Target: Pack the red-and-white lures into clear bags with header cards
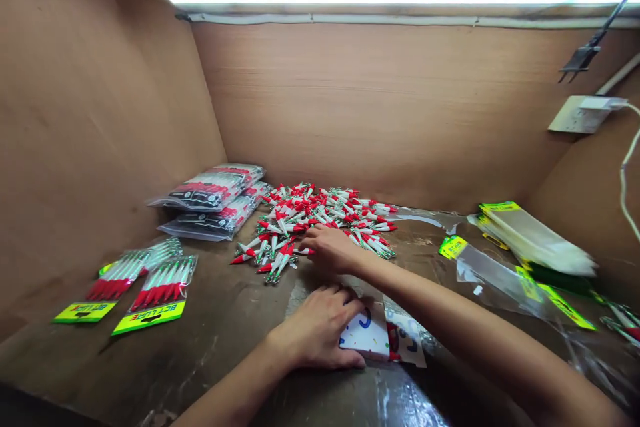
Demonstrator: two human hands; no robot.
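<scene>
My left hand (327, 328) is closed around a white printed box (367, 333) with blue letters and coloured specks, thumb on the near side and fingers on the far side. Red shows at the box's right end, beside a white printed flap (413, 340). At the front edge of a pile of red-and-white fishing lures (285, 223), my right hand (330, 248) has its fingers curled down. A lure (304, 251) shows at these fingertips, its other end hidden by the hand. My right forearm crosses above the box's right side.
Filled lure packs (160, 287) with yellow-green headers lie at left, before stacked clear bags (215, 197) of lures. At right are a stack of empty packaging sleeves (535, 233) and loose sleeves (500, 273). Wooden walls enclose the table; a plug (580, 60) hangs at upper right.
</scene>
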